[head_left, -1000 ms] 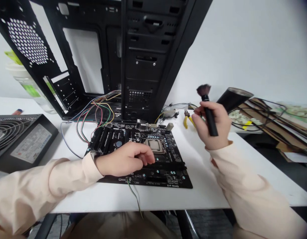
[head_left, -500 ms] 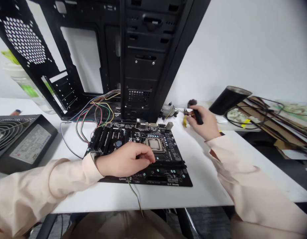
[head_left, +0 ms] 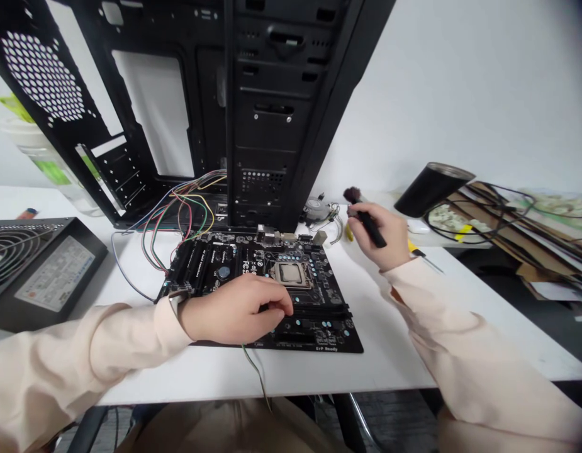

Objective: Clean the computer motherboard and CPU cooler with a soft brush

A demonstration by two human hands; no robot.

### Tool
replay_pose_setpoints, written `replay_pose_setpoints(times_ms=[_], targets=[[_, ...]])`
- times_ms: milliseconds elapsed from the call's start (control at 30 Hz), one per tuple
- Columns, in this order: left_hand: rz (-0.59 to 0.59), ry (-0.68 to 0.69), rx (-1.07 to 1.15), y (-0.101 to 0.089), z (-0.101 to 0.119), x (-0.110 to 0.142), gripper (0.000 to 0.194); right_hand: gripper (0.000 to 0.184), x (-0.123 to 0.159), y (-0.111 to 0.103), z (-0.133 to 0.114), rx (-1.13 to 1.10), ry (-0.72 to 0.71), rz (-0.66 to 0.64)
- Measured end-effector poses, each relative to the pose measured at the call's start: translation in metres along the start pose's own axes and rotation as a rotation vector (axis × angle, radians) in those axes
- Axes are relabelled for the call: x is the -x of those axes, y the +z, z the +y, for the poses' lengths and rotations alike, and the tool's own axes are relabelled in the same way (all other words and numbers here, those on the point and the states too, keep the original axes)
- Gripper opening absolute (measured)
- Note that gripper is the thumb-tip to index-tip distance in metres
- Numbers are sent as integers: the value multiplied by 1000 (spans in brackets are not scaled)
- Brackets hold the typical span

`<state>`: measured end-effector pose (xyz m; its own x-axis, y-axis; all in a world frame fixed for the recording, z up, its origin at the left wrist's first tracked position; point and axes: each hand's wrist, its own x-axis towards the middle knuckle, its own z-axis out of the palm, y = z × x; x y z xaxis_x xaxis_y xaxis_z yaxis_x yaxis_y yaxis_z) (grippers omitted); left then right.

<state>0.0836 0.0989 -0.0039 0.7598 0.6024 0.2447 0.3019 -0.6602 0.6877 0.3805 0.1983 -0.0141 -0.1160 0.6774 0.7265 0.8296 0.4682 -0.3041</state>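
White table (head_left: 130, 377), a power supply (head_left: 45, 274) at far left; then a left hand (head_left: 234, 308) curled on the motherboard (head_left: 314, 277), its fingers (head_left: 276, 303) bent, any hold hidden; farther right, a right hand (head_left: 378, 238), fingers (head_left: 361, 228) closed around a raised brush (head_left: 351, 195).

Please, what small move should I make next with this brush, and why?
Probably lower the brush onto the motherboard: your right hand holds it up off the board, while your left hand rests on the board and may keep it steady.
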Motion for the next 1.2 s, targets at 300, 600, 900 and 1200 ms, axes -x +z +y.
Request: replay_pose_setpoints(times_ms=[300, 600, 900, 1200], targets=[[-46, 167, -203, 1, 5, 6, 25, 21, -2, -1, -6, -440, 257, 243], [-72, 261, -509, 4, 6, 19, 35, 13, -31, -31, -50, -749, 14, 459], [-60, 98, -403, 6, 10, 30, 40, 12, -44, -14, -139, -511, -419, -438], [-110, -6, -322, 10, 18, 30, 39, 12, -41, 33, -136, -552, -379, -642]])
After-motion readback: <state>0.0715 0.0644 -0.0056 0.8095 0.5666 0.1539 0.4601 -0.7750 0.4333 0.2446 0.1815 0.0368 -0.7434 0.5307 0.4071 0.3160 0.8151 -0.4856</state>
